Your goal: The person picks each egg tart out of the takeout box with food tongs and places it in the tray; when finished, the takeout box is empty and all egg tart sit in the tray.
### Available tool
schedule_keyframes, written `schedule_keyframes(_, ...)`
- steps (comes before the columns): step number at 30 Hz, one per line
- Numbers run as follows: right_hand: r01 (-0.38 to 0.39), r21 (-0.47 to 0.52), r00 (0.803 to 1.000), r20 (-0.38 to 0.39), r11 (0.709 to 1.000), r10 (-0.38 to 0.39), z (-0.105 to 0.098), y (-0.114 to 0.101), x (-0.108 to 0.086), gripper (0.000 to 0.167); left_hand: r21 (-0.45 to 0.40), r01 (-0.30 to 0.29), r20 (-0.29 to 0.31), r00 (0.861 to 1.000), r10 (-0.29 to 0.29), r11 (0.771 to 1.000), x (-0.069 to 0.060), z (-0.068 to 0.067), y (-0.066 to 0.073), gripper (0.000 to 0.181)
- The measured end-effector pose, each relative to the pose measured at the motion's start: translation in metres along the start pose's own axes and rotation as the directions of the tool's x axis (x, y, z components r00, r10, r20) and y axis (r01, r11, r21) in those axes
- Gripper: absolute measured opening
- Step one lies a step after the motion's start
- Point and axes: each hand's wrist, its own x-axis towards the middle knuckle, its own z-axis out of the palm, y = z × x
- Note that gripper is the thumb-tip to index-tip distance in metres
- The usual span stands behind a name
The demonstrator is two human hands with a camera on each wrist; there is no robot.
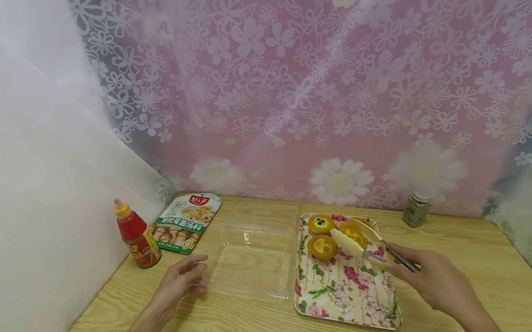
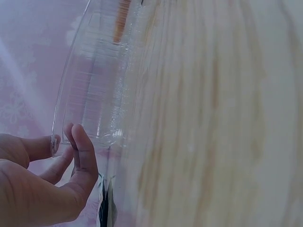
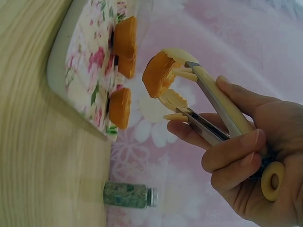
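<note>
My right hand grips kitchen tongs with cream-coloured tips. Between those tips an egg tart is held above the floral tray. Three more tarts sit at the tray's far end, among them one with dark berries and a yellow-topped one. To the left of the tray lies a clear plastic clamshell box, its lid folded back toward the wall. My left hand pinches the box's rim at its left side, thumb on one face and fingers on the other.
A red sauce bottle with a yellow cap and a green-and-white soup seasoning pouch stand left of the box. At the back right is a small jar of green flakes. Floral cloth hangs behind the wooden table.
</note>
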Motion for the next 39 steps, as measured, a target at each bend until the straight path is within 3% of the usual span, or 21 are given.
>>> schedule_keyframes(8,-0.023,-0.041,1.0,-0.016,0.999,0.022,0.003,0.019,-0.009,0.067,0.008,-0.005,-0.014,1.0,0.005,1.0,-0.001,0.0,0.0,0.041)
schedule_keyframes(20,-0.051,-0.085,0.998,0.019,0.995,0.053,0.011,0.033,-0.014,0.068,0.001,-0.016,0.007,1.0,0.016,1.0,0.0,0.0,0.001,0.043)
schedule_keyframes(39,-0.02,-0.192,1.0,0.01,0.981,0.022,0.02,0.031,-0.012,0.066,0.003,-0.015,0.019,1.0,0.015,1.0,0.0,-0.001,0.0,0.044)
